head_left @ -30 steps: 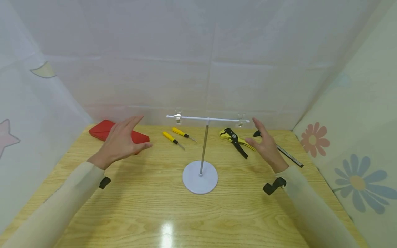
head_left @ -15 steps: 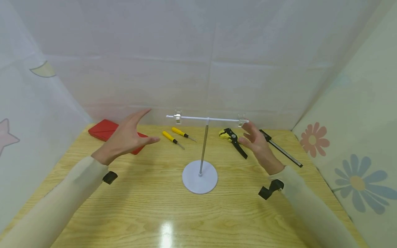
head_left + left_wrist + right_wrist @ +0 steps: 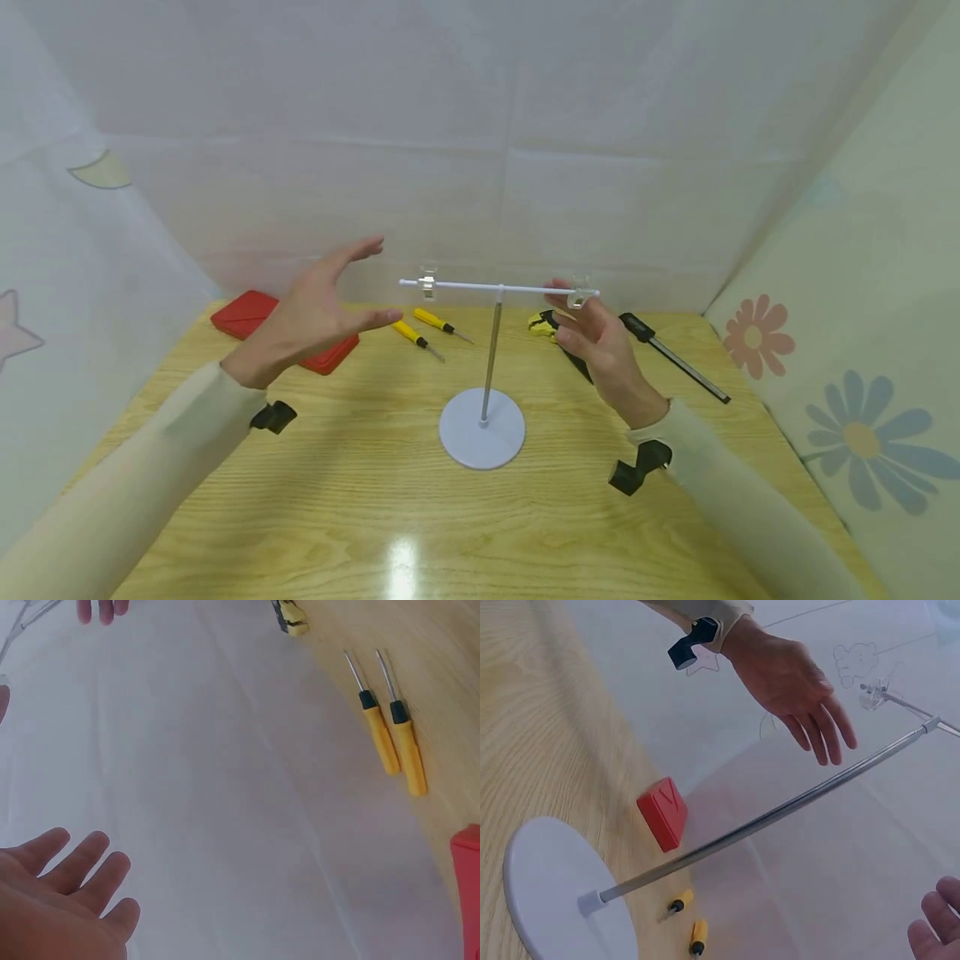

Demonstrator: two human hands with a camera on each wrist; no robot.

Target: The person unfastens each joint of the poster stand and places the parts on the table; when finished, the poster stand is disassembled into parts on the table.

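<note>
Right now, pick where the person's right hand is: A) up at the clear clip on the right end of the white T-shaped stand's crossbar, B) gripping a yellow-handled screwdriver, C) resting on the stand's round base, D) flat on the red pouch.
A: the right hand has its fingertips up by the clear clip on the crossbar's right end.

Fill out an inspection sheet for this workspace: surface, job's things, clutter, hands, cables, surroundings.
Surface: wooden table, with a light glare near the front edge.
Job's things: white stand, upright on a round base; its crossbar carries a clear clip near each end.
Clutter: two yellow screwdrivers, red case, yellow-black pliers, black-handled rod.
Hands: left hand raised, fingers spread, holding nothing; right hand at the right clip, contact unclear.
Cables: nothing seen.
Surroundings: pale sheets on three sides, some printed with flowers.
</note>
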